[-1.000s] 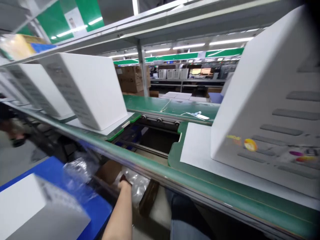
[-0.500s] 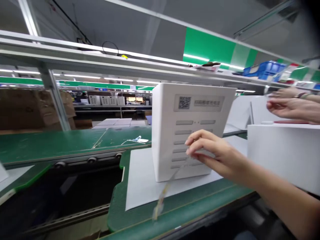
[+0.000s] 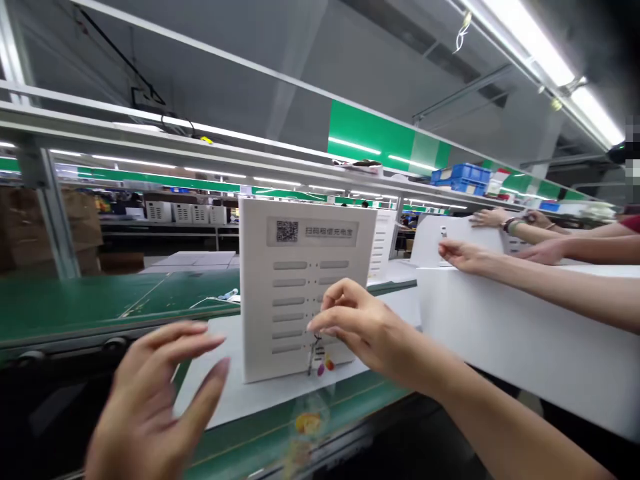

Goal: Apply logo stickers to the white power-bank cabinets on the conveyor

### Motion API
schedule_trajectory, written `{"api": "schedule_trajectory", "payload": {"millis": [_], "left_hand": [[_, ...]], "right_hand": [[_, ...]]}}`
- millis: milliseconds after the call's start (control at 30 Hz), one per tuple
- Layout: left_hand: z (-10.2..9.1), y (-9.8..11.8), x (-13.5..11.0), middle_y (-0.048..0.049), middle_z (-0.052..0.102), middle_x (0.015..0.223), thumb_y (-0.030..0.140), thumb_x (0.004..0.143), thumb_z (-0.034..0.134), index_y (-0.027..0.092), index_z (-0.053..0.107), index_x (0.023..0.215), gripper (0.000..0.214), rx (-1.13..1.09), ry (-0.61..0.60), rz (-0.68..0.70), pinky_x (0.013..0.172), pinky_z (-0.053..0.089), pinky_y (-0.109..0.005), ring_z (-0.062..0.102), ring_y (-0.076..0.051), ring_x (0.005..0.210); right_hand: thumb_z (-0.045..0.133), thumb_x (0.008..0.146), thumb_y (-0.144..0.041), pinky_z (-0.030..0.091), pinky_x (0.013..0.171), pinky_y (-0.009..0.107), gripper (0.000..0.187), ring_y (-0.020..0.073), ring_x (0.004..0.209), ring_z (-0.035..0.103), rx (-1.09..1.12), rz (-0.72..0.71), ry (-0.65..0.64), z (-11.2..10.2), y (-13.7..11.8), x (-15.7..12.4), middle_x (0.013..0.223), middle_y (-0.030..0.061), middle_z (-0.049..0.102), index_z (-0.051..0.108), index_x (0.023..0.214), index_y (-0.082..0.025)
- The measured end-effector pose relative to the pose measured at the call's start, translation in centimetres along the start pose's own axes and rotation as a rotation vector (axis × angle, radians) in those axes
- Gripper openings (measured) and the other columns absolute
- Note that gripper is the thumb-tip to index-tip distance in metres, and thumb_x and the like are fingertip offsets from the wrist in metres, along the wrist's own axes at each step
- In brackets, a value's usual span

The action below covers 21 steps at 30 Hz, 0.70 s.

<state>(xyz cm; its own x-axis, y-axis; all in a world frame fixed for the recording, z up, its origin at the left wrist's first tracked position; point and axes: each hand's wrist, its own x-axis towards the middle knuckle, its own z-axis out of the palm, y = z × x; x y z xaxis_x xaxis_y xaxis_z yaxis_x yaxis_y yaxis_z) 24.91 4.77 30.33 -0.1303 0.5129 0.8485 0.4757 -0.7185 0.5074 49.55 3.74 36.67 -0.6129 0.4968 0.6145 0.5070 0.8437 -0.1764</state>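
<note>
A white power-bank cabinet (image 3: pixel 257 300) with a QR code label and two columns of slots stands upright on a white sheet (image 3: pixel 215 400). In front of its lower right slots, my right hand (image 3: pixel 370 327) pinches the top of a dangling charm strap (image 3: pixel 325 365) with small purple and orange pieces. Below these hangs something clear with an orange print, blurred. My left hand (image 3: pixel 155 400) is to the left of the cabinet, fingers and thumb apart, holding nothing.
Green conveyor boards (image 3: pixel 145 293) run behind and under the cabinet. A small cable piece (image 3: pixel 230 295) lies behind. At right, other people's hands (image 3: pixel 465 257) work around white panels and a large white box (image 3: pixel 500 327). Blue bins (image 3: pixel 463 179) sit on the overhead shelf.
My left hand has come into view from below. My right hand, still pinching the strap, sits lower left in view. The view has swung right, showing more of the other people's arms.
</note>
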Motion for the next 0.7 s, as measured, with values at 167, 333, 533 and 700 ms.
{"api": "schedule_trajectory", "payload": {"millis": [167,333,533,700], "left_hand": [[5.2,3.7,4.7,-0.0032,0.059,0.092,0.023,0.079,0.058,0.021,0.061,0.092,0.014,-0.219,-0.439,0.047,0.076,0.049,-0.028,0.058,-0.014,0.085],[7.9,5.3,5.8,-0.0019,0.061,0.083,0.018,0.076,0.062,0.017,0.065,0.078,0.004,-0.278,-0.64,0.027,0.071,0.048,-0.021,0.058,-0.01,0.077],[9.0,5.9,5.5,-0.0001,0.061,0.081,0.016,0.072,0.068,0.017,0.065,0.072,0.003,-0.11,-0.663,0.15,0.067,0.045,-0.02,0.058,-0.01,0.074],[9.9,5.7,5.5,-0.0001,0.061,0.078,0.012,0.073,0.065,0.017,0.063,0.068,0.008,0.024,-0.72,0.181,0.062,0.043,-0.021,0.057,-0.01,0.07]], "right_hand": [[0.048,0.085,-0.005,0.051,0.074,0.02,0.034,0.0074,0.082,0.057,-0.055,0.034,0.072,-2.2,0.9,-1.5,0.104,0.0035,0.046,0.039,0.113,-0.021],[0.052,0.084,-0.01,0.051,0.069,0.022,0.026,0.01,0.078,0.06,-0.072,0.064,0.09,-2.6,2.8,-2.1,0.097,0.0027,0.048,0.039,0.104,-0.021],[0.053,0.082,-0.009,0.05,0.068,0.023,0.027,0.0112,0.078,0.058,-0.092,0.053,0.057,-2.3,3.9,-1.9,0.095,0.0014,0.049,0.039,0.102,-0.022],[0.052,0.082,-0.009,0.049,0.065,0.02,0.024,0.0102,0.076,0.057,-0.061,0.061,0.037,-1.7,4.4,-1.8,0.092,0.0009,0.049,0.041,0.099,-0.021]]}}
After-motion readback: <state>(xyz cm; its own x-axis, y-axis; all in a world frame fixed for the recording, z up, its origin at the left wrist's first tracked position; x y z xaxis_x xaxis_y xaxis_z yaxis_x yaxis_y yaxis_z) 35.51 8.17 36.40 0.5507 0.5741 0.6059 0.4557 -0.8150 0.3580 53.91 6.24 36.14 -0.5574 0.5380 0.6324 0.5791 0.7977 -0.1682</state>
